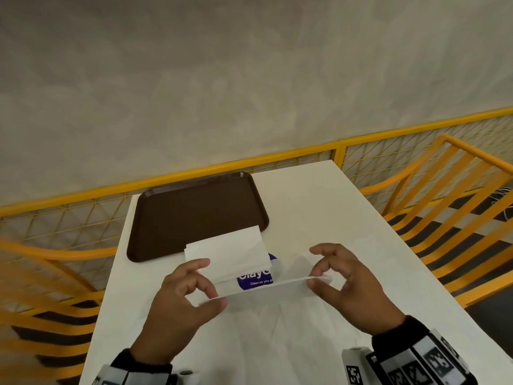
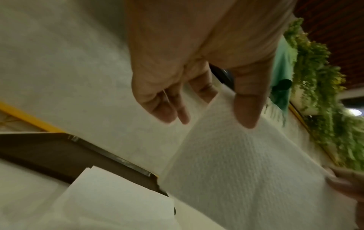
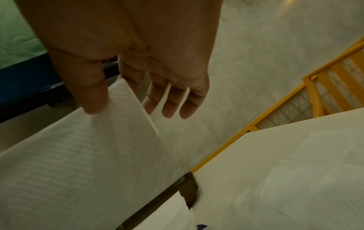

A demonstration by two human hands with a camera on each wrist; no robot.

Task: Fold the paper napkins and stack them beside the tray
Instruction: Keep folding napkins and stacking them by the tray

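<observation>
Head view: both hands pinch a napkin [image 1: 266, 284] near the tray [image 1: 194, 212]

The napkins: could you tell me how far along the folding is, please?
Done: a few folded napkins lie stacked at the brown tray's near edge. In hand: the left hand and right hand pinch another napkin. Left: folding and stacking it.

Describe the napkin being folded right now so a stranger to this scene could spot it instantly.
Start at the white table and its brown tray. Nearer than the tray, both hands hover above the tabletop. The napkin is the white sheet stretched between them, pinched by the left hand and right hand; unlike the folded stack by the tray, it is airborne.
</observation>
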